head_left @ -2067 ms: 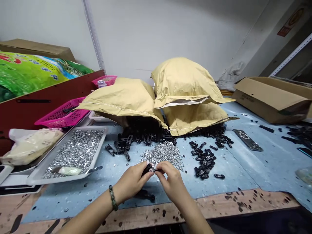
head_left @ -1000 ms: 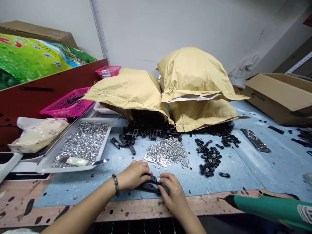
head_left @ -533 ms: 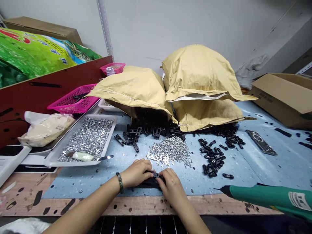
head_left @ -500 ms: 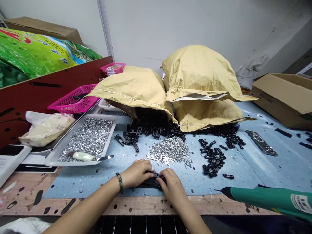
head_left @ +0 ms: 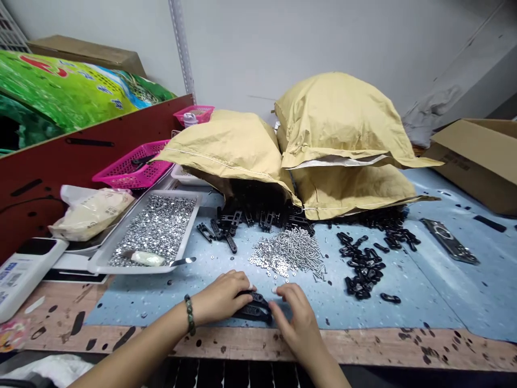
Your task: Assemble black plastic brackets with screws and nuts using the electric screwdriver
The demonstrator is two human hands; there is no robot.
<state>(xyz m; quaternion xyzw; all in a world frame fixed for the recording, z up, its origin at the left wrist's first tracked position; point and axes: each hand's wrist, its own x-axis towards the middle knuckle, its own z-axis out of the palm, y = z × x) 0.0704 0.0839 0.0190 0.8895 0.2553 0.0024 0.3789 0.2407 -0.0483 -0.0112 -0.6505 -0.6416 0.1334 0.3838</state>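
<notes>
My left hand, with a beaded bracelet on its wrist, holds the left end of a black slotted plastic part low over the blue mat. Its fingertips cover that end. My right hand is open, thumb and forefinger apart, just beside the part's right end; whether the thumb touches it I cannot tell. Beyond both hands lies a pile of silver screws, with small nuts along its left front side. Short black plastic links are heaped to the right.
A white tray of small metal pieces stands on the left, a brush in it. Yellow sacks rise at the back, more black slotted parts spilling out. A phone-like flat object and a cardboard box are at right.
My right hand has let go of the black part and moved slightly right, its fingers spreading. The view has shifted, and the green power screwdriver at right has gone out of sight.
</notes>
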